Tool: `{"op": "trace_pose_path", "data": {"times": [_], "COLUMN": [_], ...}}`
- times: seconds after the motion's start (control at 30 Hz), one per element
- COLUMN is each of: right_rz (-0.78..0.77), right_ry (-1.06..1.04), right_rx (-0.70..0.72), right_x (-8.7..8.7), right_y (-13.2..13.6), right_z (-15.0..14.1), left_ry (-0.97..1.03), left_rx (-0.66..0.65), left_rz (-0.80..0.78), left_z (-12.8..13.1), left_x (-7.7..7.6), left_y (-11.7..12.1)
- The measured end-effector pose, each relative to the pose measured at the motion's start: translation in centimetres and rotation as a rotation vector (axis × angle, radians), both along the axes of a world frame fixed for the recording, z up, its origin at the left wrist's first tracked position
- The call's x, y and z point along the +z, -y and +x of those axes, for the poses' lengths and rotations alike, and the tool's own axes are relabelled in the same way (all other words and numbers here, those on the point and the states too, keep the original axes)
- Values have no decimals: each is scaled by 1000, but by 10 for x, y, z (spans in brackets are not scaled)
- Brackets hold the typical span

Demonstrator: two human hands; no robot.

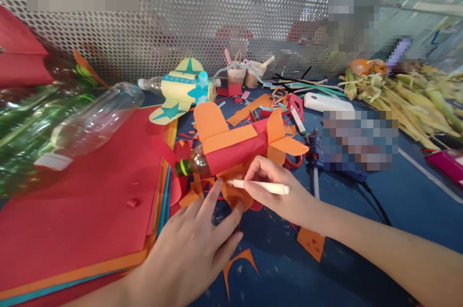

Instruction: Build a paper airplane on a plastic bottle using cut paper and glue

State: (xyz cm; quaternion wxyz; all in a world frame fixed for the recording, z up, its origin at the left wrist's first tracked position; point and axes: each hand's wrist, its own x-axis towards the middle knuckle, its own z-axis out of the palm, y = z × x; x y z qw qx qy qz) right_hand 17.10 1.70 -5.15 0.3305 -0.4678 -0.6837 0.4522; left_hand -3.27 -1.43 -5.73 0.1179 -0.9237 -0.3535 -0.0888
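Between the thumb and fingers of my right hand [273, 189] is a white marker [267, 186], its tip over the orange paper wing [237, 193] nearest me. My left hand [202, 230] lies with fingers spread, its fingertips on or beside that wing. The wing belongs to a toy plane made from a plastic bottle [198, 160] wrapped in red paper [237, 150]. Another orange wing [211, 124] rises on its far side, and orange tail fins [280, 138] stand at the right end. The green cap [183, 167] points left.
A stack of coloured paper [90, 210] and plastic bottles [97, 119] occupy the left. Behind is a finished-looking yellow bottle plane [184, 90]. A blue glue gun [316, 153] with a black cord lies right, before corn husks [408, 95]. Paper scraps [253, 109] surround the plane; a perforated metal screen [202, 13] stands behind.
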Motion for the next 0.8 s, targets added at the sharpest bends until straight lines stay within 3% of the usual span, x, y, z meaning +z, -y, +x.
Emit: {"op": "trace_pose_path", "data": {"times": [0.8], "right_rz": [68], "right_ry": [53], "right_rx": [0], "right_x": [0], "right_y": [-3], "right_z": [-2], "left_ry": [14], "left_rx": [8], "left_rz": [-35], "left_z": [0], "left_x": [1], "left_y": [1]}}
